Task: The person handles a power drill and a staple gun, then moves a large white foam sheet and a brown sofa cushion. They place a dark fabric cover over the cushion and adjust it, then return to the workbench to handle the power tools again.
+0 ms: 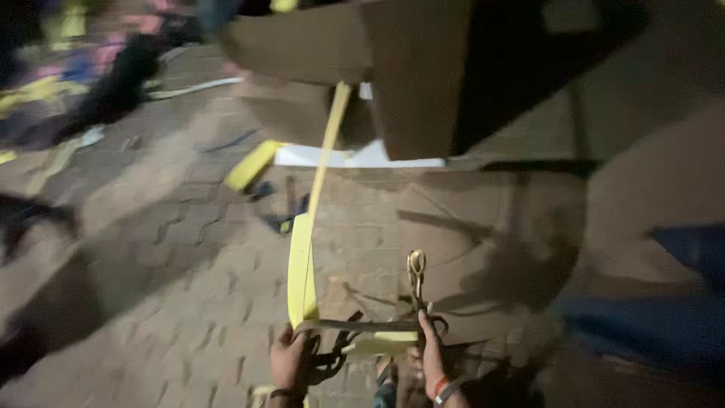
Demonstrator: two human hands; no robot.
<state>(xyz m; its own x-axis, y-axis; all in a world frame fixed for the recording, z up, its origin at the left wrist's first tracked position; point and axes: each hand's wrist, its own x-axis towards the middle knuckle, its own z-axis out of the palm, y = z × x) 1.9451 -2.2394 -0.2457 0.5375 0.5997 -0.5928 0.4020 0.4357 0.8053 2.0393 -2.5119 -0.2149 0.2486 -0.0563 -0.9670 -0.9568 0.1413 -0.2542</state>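
Yellow strap [302, 272] runs from lower centre toward upper-centre cardboard [423, 75]; our left hand [291, 361] pinches it, right hand [430, 355] grips scissors [416, 281]. Blur, dim light: we risk crooked cut, nicked fingers.

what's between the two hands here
In the head view, a short stretch of the yellow strap runs taut between the left hand and the right hand. Scissors stick up at the right hand.
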